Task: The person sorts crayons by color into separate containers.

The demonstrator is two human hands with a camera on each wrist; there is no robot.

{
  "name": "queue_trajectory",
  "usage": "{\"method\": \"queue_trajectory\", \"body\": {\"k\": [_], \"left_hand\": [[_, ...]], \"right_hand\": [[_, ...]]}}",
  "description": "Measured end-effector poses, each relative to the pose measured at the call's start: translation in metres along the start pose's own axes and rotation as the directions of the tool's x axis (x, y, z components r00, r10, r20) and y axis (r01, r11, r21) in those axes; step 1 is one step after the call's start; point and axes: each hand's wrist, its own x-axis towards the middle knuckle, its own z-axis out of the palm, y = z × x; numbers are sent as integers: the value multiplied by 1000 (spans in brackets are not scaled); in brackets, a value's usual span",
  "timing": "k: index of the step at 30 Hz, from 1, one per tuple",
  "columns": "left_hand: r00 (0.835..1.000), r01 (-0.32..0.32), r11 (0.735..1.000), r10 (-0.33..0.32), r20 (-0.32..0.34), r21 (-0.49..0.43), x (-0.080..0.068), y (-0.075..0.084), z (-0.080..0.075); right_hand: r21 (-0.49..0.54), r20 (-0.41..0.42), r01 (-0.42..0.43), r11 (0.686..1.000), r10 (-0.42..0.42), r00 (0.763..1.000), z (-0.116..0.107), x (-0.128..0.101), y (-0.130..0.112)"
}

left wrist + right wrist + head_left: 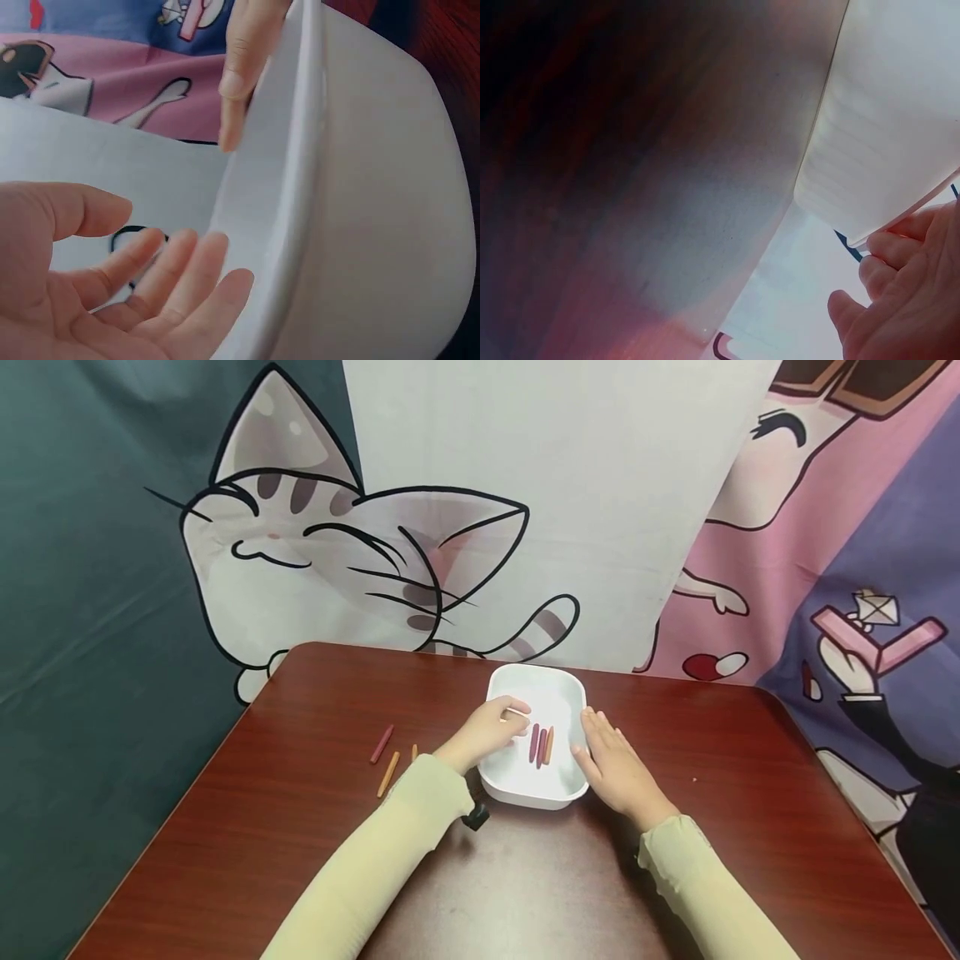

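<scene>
A white tray (510, 787) stands on the table, with two dark red crayons (534, 743) and an orange crayon (549, 746) side by side on its bottom. Over the tray's left rim is my left hand (491, 727), its fingers loosely bent. The left wrist view shows that same hand (142, 292) with thumb and fingers apart and nothing between them. My right hand (617, 768) lies along the right rim, fingers nearly straight. In the right wrist view its fingertips (892, 244) are right at the tray's edge.
Left of the tray lie a dark red crayon (382, 744) and an orange crayon (388, 774). Another orange crayon (414, 752) is partly hidden by the left sleeve (390, 843). Behind the brown table (300, 760) hangs a cartoon-printed cloth (600, 485).
</scene>
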Motion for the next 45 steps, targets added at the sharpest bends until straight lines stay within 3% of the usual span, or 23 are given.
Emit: {"method": "queue_trajectory", "body": {"k": [4, 7, 11, 19, 27, 30, 38, 45], "left_hand": [[988, -141, 986, 146, -45, 87, -14, 1, -13], [962, -234, 961, 251, -110, 149, -25, -1, -26], [926, -277, 935, 321, -197, 221, -41, -6, -50], [903, -189, 940, 280, -327, 285, -61, -29, -97], [873, -24, 910, 221, -435, 414, -71, -63, -126], [874, 19, 908, 188, -448, 419, -71, -71, -133], [916, 144, 869, 65, -397, 474, -67, -90, -137], [933, 179, 842, 19, -360, 509, -62, -99, -134]], "right_hand": [[2, -8, 4, 1000, -4, 1000, 0, 0, 0], [4, -13, 7, 1000, -7, 1000, 1, -1, 1], [-3, -15, 13, 1000, -13, 1000, 2, -1, 1], [-14, -14, 11, 1000, -11, 1000, 1, 0, 1], [-10, 6, 3, 1000, -3, 1000, 1, 0, 0], [-15, -3, 2, 1000, -2, 1000, 1, 0, 0], [-11, -10, 5, 1000, -5, 1000, 2, -1, 3], [-4, 16, -9, 1000, 9, 1000, 1, 0, 2]]}}
